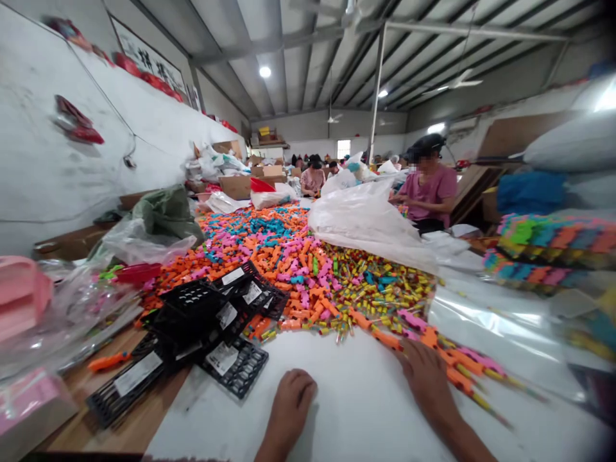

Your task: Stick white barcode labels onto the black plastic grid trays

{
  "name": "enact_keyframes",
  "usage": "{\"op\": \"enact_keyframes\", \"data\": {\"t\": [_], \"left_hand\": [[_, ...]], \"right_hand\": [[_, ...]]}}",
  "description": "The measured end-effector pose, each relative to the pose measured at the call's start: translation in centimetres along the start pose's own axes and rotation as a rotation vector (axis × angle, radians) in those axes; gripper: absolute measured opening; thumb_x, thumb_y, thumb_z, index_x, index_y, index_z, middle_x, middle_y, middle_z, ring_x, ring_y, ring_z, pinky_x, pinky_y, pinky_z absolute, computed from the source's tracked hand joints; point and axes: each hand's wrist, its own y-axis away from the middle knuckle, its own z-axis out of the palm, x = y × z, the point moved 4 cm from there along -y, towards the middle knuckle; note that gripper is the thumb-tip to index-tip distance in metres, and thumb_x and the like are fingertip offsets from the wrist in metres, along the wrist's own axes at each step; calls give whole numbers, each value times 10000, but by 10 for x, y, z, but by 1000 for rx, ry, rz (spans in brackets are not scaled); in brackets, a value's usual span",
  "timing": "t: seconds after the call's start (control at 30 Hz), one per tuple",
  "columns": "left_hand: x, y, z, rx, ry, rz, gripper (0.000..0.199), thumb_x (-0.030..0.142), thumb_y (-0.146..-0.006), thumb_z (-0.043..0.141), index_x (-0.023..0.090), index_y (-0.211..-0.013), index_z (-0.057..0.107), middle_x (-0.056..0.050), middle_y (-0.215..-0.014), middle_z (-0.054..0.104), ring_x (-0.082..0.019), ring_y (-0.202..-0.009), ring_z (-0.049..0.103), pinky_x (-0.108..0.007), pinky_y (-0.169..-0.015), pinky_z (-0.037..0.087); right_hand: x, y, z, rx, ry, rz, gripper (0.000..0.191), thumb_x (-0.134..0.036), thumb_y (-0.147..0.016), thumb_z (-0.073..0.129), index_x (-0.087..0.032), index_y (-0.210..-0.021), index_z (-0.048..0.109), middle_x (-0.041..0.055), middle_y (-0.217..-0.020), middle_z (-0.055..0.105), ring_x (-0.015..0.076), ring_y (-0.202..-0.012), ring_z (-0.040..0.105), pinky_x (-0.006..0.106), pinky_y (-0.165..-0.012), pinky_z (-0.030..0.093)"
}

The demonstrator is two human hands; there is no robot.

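My left hand [292, 401] rests on the white sheet [351, 391] with its fingers curled in and nothing visible in them. To the right, my right hand [426, 375] lies palm down with its fingers stretched forward, touching the near edge of the pieces. An orange piece [387, 340] is at its fingertips. Beside that hand, orange and pink pieces with yellow parts and thin sticks [462, 378] lie in a slanting row. Ahead spreads a heap of orange, pink and blue pieces [269, 247], with small yellow and red parts [380, 292] at its right.
Black slotted trays with white labels [235, 366] are stacked to the left. A pink basin [22, 298] and clear plastic bags [110, 308] lie farther left. A white bag [366, 218] covers part of the heap. People sit beyond, one in pink [428, 189] at right.
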Motion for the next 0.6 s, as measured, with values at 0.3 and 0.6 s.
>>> {"op": "enact_keyframes", "data": {"t": [0.3,0.6], "left_hand": [[0,-2,-3,-8,-104,54,316,406,-946,434,209,-922,682,-87,-973,663,-213,-951,601,-368,-877,508],[-38,5,16,228,-747,201,502,398,-894,501,222,-1365,485,-128,-1409,507,-305,-1278,473,-461,-958,454]], "right_hand": [[-5,-4,-5,-104,-33,58,385,-349,-988,339,-160,-1143,636,127,-1166,650,278,-1091,537,435,-953,346],[3,10,-11,-103,-105,45,387,-328,-936,388,-226,-1249,592,106,-1250,621,306,-1147,541,489,-995,346]]}}
